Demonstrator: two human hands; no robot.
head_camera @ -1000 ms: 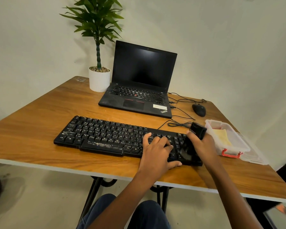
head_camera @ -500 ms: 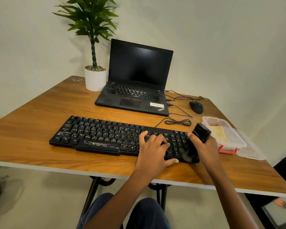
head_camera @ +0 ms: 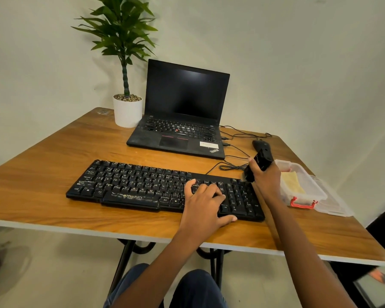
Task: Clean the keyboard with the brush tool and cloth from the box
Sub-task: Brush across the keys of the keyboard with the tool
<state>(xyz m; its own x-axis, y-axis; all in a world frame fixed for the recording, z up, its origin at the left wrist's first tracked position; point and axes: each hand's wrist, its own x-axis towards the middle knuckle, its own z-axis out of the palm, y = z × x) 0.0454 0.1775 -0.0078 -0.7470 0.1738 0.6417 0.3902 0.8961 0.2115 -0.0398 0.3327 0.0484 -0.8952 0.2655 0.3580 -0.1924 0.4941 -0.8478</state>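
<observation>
The right hand (head_camera: 269, 181) grips the brush (head_camera: 260, 164) over the right corner of the keyboard (head_camera: 131, 185). The left hand (head_camera: 203, 203) lies flat on it. Hard strokes may push dirt deeper.

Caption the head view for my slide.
Left hand rests on the Zebronics keyboard while the right hand holds the black brush tool at its far-right corner.
</observation>
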